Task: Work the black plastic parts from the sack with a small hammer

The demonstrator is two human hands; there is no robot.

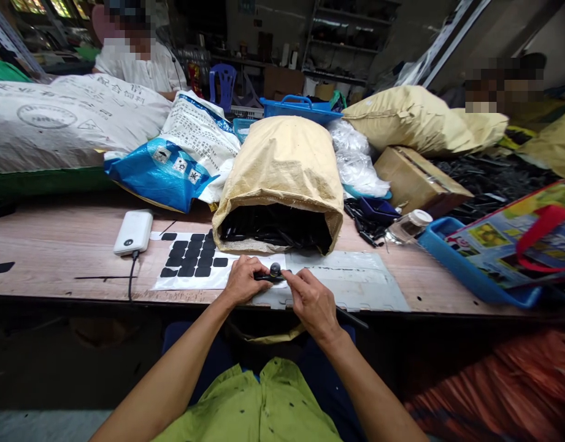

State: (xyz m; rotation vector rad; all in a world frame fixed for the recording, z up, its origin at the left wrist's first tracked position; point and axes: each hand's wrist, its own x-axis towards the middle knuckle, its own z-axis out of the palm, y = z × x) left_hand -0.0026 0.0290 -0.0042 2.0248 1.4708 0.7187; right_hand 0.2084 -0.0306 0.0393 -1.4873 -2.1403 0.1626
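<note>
While both hands are being kept at the near edge of the wooden table [56,245], a small black part [272,273] with a round knob on top is being gripped between them. The left hand [240,281] is being closed around the part's left end, fingers curled over it; the right hand [310,301] is being pinched on the right end with thumb and forefinger. The part is being held just above a grey mat [356,282], right in front of the open tan sack [282,178]. Black pieces are being shown inside the sack's mouth; what exactly they are cannot be told. A white sheet [172,279] carrying rows of black pads [192,255] is lying just left of the left hand. A white power bank [134,231] with a cable is lying further left. A blue-and-white bag [181,159] is being leaned behind it. A cardboard box [415,178], a clear bottle [408,226] and a blue tray [466,270] are lying to the right, well apart from the hands. Two other people are being seen at the far side.
</note>
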